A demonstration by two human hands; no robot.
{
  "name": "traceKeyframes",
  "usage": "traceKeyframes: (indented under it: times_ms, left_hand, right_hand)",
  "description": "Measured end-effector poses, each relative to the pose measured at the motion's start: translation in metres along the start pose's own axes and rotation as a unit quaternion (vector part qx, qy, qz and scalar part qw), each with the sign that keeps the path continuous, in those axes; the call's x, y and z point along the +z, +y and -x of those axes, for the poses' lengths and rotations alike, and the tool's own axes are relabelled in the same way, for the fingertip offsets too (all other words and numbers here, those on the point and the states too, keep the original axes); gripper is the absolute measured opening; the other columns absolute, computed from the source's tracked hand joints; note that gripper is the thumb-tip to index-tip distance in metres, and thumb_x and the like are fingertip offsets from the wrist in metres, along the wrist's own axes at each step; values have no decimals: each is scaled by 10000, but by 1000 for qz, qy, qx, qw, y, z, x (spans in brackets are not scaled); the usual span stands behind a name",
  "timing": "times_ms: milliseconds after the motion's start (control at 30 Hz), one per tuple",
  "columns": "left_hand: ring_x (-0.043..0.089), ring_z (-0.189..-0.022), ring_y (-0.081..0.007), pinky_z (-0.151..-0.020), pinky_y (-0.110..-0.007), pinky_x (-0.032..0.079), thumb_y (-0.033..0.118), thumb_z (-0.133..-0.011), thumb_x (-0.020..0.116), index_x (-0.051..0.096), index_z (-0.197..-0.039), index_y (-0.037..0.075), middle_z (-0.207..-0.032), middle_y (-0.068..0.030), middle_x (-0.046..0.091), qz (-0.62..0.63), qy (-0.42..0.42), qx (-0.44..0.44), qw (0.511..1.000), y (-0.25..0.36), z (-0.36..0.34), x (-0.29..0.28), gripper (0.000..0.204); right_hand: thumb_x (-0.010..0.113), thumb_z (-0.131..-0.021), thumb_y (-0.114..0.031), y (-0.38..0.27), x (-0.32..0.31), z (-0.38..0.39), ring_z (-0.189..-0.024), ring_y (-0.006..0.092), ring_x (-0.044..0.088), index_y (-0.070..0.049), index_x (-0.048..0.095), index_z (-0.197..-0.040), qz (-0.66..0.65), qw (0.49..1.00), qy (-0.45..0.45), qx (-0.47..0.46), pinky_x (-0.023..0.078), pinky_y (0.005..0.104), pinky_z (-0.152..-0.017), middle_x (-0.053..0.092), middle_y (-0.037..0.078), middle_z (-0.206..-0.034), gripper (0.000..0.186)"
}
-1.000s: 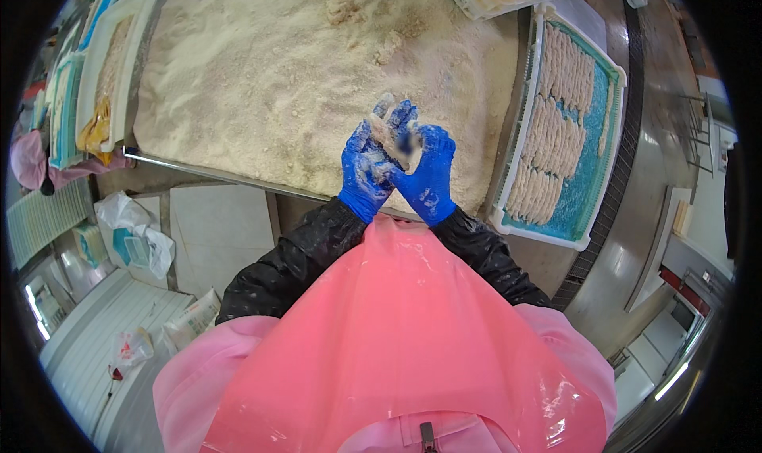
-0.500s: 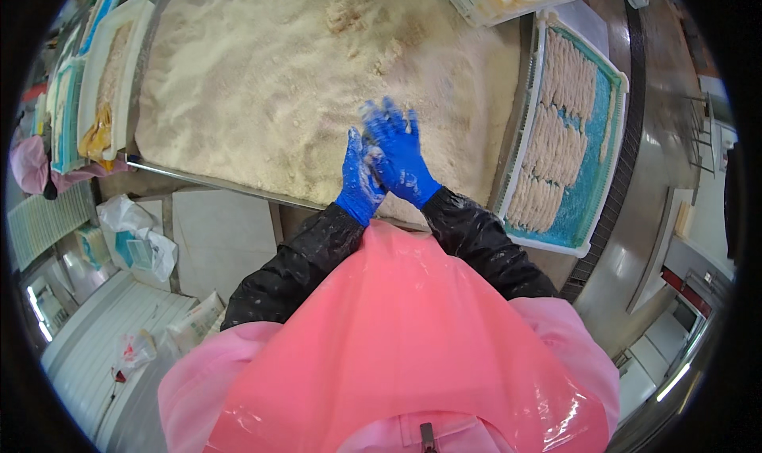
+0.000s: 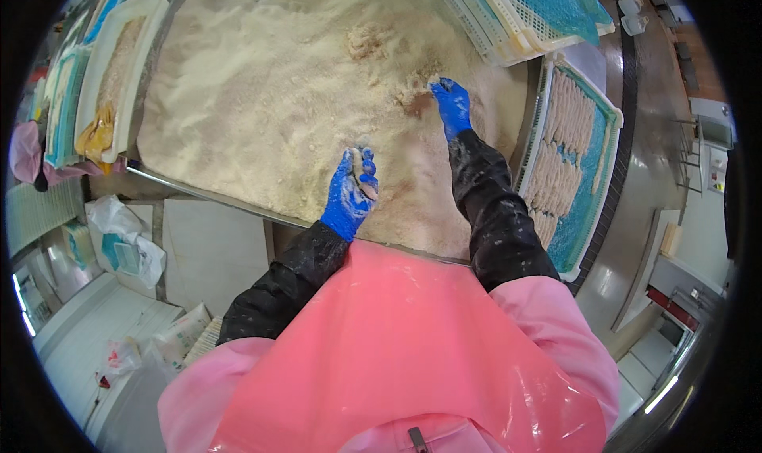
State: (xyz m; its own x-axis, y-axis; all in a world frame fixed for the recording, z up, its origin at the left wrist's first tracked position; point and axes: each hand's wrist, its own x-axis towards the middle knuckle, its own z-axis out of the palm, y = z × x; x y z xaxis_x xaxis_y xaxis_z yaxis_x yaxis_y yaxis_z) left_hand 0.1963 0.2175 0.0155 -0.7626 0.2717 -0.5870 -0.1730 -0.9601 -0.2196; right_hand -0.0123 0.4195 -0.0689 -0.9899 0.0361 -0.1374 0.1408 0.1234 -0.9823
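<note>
A wide metal-edged table holds a thick layer of pale breadcrumbs. My left hand, in a blue glove dusted with crumbs, is over the near part of the layer. Its fingers curl around a small pinkish piece, mostly hidden by the palm. My right hand, gloved the same way, reaches farther to the right. Its fingers are bent together at a loose clump of crumbs; what they pinch cannot be made out. Darker patches of crumbs lie between the hands and beyond them.
On the right, a white tray lined with blue mesh holds rows of coated strips. Stacked crates stand at the far right. At the left, a long white tub has a yellowish glove at its end.
My hands were pressed together over the near crumbs. They have since parted: the right moved away and to the right, while the left stays near with its fingers curled.
</note>
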Motion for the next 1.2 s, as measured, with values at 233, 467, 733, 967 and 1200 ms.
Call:
traceKeyframes:
  times_ms: [233,467,733,967,1200]
  left_hand:
    - [625,-784,-132,-573,-243,486,285,-960,527,573,-1217,154,-1056,-46,657,40,-41,-20,998,14,-6,-4,292]
    - [577,-717,-87,-547,-212,444,272,-961,533,561,-1174,118,-1034,-37,651,-1,-9,10,1000,15,-9,1,265]
    - [555,-668,-58,-516,-199,413,323,-963,524,601,-1060,111,-914,8,654,-38,-11,16,999,21,-7,-12,245]
    - [577,-662,-104,-508,-223,423,319,-942,554,619,-1046,166,-941,-17,670,-18,4,-26,1000,18,-8,-21,196]
    - [545,-674,-83,-504,-212,397,317,-956,530,600,-1093,149,-1010,-18,656,-41,-1,-25,999,20,2,-15,228]
  right_hand:
    - [653,-860,-37,-82,8,75,-925,133,614,19,642,-1069,-72,997,-33,-3,488,270,-836,662,69,-1052,217]
    - [570,-814,-58,-34,-3,169,-882,321,624,-97,628,-1110,356,833,-263,-331,505,370,-746,648,105,-1081,304]
    - [572,-794,8,-31,-10,152,-924,339,625,-62,666,-1053,227,953,22,-197,494,371,-799,649,162,-1031,284]
    - [656,-790,-325,-37,32,64,-894,277,586,-104,663,-925,471,851,80,-218,423,413,-815,630,92,-925,259]
    - [644,-764,-157,-21,-29,51,-861,272,617,-98,642,-958,290,955,-26,-63,474,374,-755,642,96,-980,203]
